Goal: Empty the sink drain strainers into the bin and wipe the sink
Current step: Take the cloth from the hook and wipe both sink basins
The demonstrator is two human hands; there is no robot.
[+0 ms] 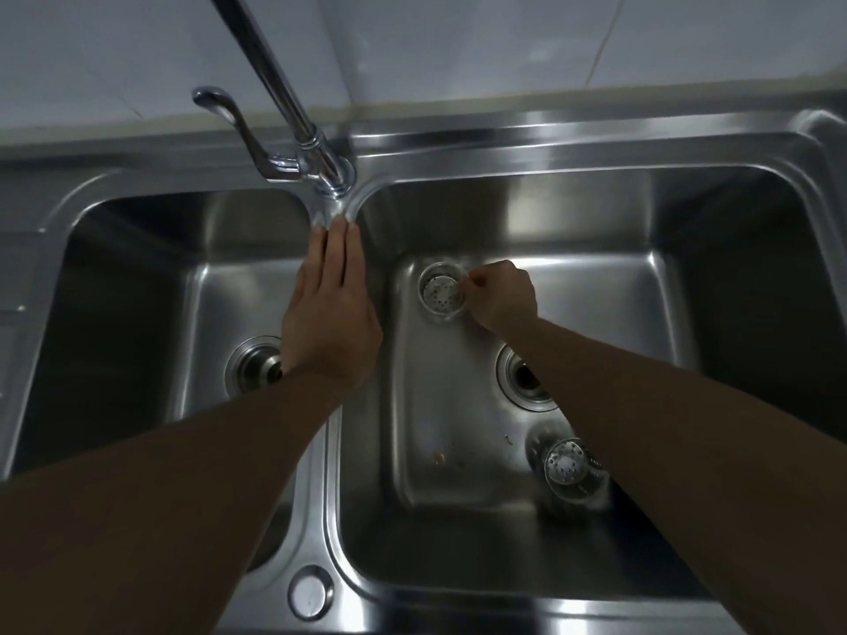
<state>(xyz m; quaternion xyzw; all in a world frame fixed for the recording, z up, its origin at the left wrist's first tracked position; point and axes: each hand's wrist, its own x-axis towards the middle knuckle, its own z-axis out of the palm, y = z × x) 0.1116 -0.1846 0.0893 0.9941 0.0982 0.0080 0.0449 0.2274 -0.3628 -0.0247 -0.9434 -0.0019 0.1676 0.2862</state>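
Observation:
A steel double sink (pixel 573 144) fills the view. My left hand (pixel 331 313) lies flat on the divider between the two basins, fingers together, pointing at the tap base. My right hand (pixel 503 295) is down in the right basin, fingers pinched on the rim of a round perforated strainer (pixel 441 291) resting on the basin floor. A second strainer (pixel 568 467) lies on the same floor near the front, partly behind my right forearm. The right drain hole (pixel 527 380) is open. The left drain (pixel 254 368) is partly hidden by my left wrist.
The chrome tap (pixel 293 116) with its lever handle (pixel 229 116) rises at the back between the basins. A few food crumbs (pixel 440 458) lie on the right basin floor. A round cap (pixel 310 592) sits on the front rim. White wall tiles stand behind.

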